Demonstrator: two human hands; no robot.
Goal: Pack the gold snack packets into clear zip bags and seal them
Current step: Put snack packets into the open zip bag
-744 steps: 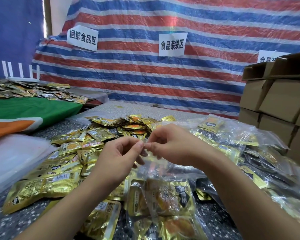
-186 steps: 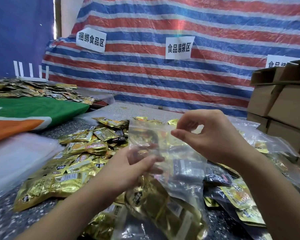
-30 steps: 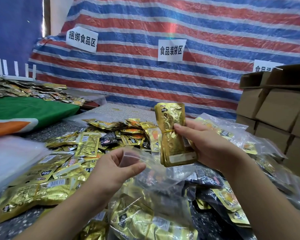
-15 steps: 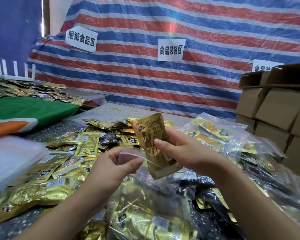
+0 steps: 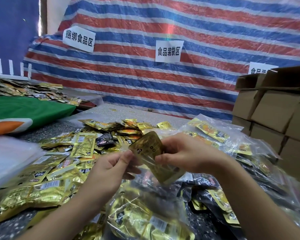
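— While the gold packet bundle [image 5: 151, 154] is tilted into the clear zip bag [image 5: 142, 172], how are the hands set?
— The bundle is clamped by the right hand [image 5: 189, 153]; the bag's rim is pinched by the left hand [image 5: 109, 168].
— And the surroundings?
— Loose gold packets [image 5: 59, 163] are spread left on the table [image 5: 128, 115]; filled bags [image 5: 213, 134] are piled right.

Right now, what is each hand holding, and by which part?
The right hand holds a bundle of gold packets by its side. The left hand pinches the rim of a clear bag.
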